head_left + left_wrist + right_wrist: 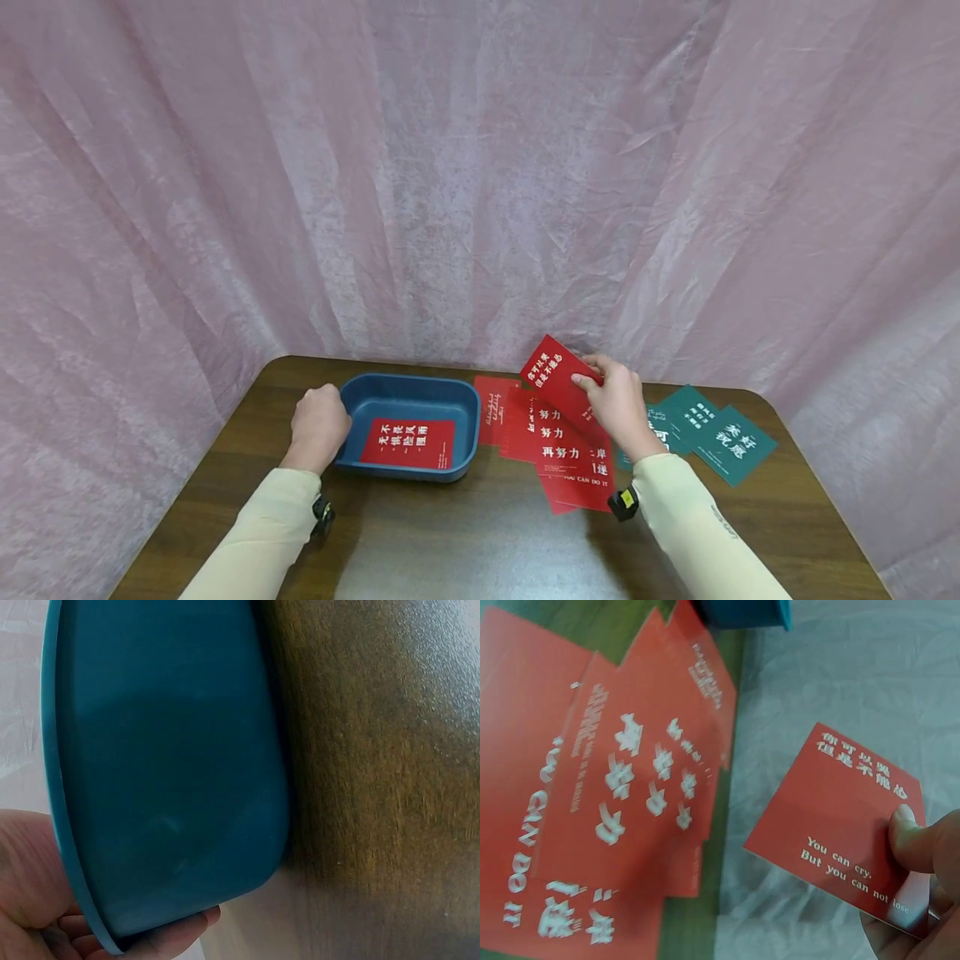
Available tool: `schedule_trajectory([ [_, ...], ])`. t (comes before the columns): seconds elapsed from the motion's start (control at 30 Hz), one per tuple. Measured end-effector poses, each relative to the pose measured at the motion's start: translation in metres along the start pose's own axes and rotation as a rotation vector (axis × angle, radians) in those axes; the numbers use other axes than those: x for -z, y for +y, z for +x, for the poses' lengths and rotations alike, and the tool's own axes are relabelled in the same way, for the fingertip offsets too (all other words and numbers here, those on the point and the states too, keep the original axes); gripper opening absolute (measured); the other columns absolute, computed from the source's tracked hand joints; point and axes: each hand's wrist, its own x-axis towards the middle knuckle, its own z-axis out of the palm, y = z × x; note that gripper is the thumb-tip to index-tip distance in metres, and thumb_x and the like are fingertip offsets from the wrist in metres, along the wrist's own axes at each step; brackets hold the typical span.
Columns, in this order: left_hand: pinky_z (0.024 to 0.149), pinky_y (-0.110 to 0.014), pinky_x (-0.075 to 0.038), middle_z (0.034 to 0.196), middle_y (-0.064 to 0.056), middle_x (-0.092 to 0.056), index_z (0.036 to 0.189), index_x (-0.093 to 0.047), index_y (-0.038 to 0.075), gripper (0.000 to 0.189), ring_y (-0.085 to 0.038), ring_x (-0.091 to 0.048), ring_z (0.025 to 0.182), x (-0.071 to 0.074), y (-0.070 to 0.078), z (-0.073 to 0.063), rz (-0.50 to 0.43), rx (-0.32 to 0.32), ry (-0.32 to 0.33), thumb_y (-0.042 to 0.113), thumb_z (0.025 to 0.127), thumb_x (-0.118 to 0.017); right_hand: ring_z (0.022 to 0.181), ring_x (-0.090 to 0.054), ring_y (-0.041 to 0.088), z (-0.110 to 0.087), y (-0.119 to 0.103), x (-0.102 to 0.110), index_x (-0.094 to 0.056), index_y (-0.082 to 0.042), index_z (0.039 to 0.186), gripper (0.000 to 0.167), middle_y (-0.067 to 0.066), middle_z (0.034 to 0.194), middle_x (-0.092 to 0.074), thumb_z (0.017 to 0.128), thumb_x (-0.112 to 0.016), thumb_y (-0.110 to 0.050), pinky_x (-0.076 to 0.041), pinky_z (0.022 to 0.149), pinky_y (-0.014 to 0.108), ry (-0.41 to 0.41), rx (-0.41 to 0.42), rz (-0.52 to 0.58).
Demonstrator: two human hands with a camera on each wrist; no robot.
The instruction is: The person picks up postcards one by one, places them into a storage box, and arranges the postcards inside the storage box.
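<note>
My right hand point(618, 404) pinches a red card point(558, 377) by one edge, thumb on its printed face. In the right wrist view this card point(836, 832) reads "You can cry, But you can not lose". Below it, several overlapping red cards point(558, 454) with white lettering lie on the table. My left hand point(321, 425) grips the left end of a blue plastic tray point(468, 450); in the left wrist view its fingers point(172, 937) curl under the tray's rim. One red card point(411, 443) lies face up inside the tray.
Several green cards point(735, 446) with white print lie at the right of the wooden table point(450, 542), partly behind my right forearm. A pink curtain point(450, 183) hangs along the table's back edge and both sides.
</note>
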Motion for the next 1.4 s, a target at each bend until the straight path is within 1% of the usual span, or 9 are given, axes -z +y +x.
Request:
schedule_trajectory([
  [0.13,0.054,-0.049,-0.055,0.086,-0.029,-0.066,0.098,-0.062,-0.011,0.03,-0.037,-0.066,0.062,-0.001,0.0,0.001,0.001,0.006,-0.013,0.012,0.08,-0.069,0.069,-0.064,0.016,0.005,-0.014,0.0,-0.064,-0.02,0.11,0.028,0.005,0.1,-0.07,0.084,-0.068,-0.029,-0.052,0.052,0.026,-0.01,0.034,0.03],
  [0.3,0.054,-0.049,-0.055,0.084,-0.029,-0.066,0.097,-0.063,-0.011,0.029,-0.036,-0.066,0.06,-0.002,-0.001,0.002,0.006,0.005,-0.002,0.012,0.08,-0.069,0.072,-0.063,0.014,0.009,-0.03,-0.002,-0.066,-0.023,0.116,0.033,0.0,0.101,-0.07,0.084,-0.068,-0.031,-0.055,0.06,0.027,-0.046,0.051,0.046],
  [0.43,0.054,-0.049,-0.055,0.084,-0.029,-0.066,0.097,-0.062,-0.011,0.03,-0.036,-0.065,0.06,-0.002,-0.001,0.001,0.01,0.006,-0.002,0.013,0.08,-0.069,0.062,-0.061,0.015,0.013,-0.043,-0.004,-0.065,-0.026,0.119,0.036,-0.001,0.105,-0.07,0.084,-0.068,-0.033,-0.052,0.053,0.027,-0.043,0.063,0.031],
  [0.5,0.054,-0.049,-0.055,0.085,-0.029,-0.066,0.098,-0.061,-0.011,0.031,-0.036,-0.065,0.06,-0.003,0.0,0.0,0.011,0.01,-0.008,0.013,0.08,-0.07,0.062,-0.061,0.013,0.015,-0.049,-0.006,-0.066,-0.027,0.118,0.035,-0.001,0.106,-0.07,0.083,-0.068,-0.033,-0.051,0.053,0.026,-0.027,0.089,0.013],
  [0.63,0.054,-0.048,-0.056,0.085,-0.028,-0.066,0.099,-0.061,-0.01,0.033,-0.035,-0.066,0.06,-0.003,0.002,0.0,0.019,0.022,-0.02,0.014,0.079,-0.071,0.069,-0.063,0.012,0.021,-0.061,-0.009,-0.068,-0.027,0.115,0.033,-0.003,0.103,-0.072,0.082,-0.069,-0.033,-0.049,0.057,0.026,0.012,0.148,-0.018],
  [0.83,0.053,-0.048,-0.056,0.084,-0.028,-0.066,0.098,-0.062,-0.011,0.032,-0.036,-0.066,0.061,-0.003,0.004,-0.001,0.019,0.014,-0.001,0.014,0.079,-0.07,0.074,-0.065,0.011,0.026,-0.083,-0.016,-0.067,-0.025,0.117,0.034,-0.002,0.103,-0.072,0.083,-0.069,-0.03,-0.052,0.061,0.026,-0.028,0.201,0.048],
  [1.0,0.051,-0.048,-0.055,0.082,-0.028,-0.066,0.094,-0.063,-0.01,0.028,-0.035,-0.066,0.06,-0.005,0.005,0.0,0.018,0.006,0.023,0.013,0.08,-0.068,0.075,-0.065,0.009,0.027,-0.101,-0.025,-0.068,-0.028,0.114,0.033,-0.004,0.1,-0.072,0.082,-0.07,-0.03,-0.053,0.064,0.025,-0.033,0.239,0.068],
  [1.27,0.051,-0.047,-0.055,0.082,-0.028,-0.066,0.096,-0.063,-0.011,0.029,-0.034,-0.065,0.058,-0.004,0.007,-0.001,0.015,0.013,0.006,0.012,0.08,-0.068,0.073,-0.064,0.005,0.021,-0.126,-0.048,-0.069,-0.028,0.112,0.032,-0.006,0.099,-0.072,0.081,-0.071,-0.03,-0.052,0.061,0.022,-0.065,0.281,0.106],
  [1.4,0.052,-0.047,-0.055,0.083,-0.028,-0.066,0.096,-0.063,-0.01,0.029,-0.033,-0.065,0.059,-0.004,0.008,-0.001,0.017,0.014,0.004,0.013,0.08,-0.069,0.078,-0.064,0.004,0.016,-0.137,-0.061,-0.068,-0.028,0.113,0.032,-0.007,0.103,-0.072,0.081,-0.071,-0.03,-0.053,0.063,0.02,-0.096,0.309,0.104],
])
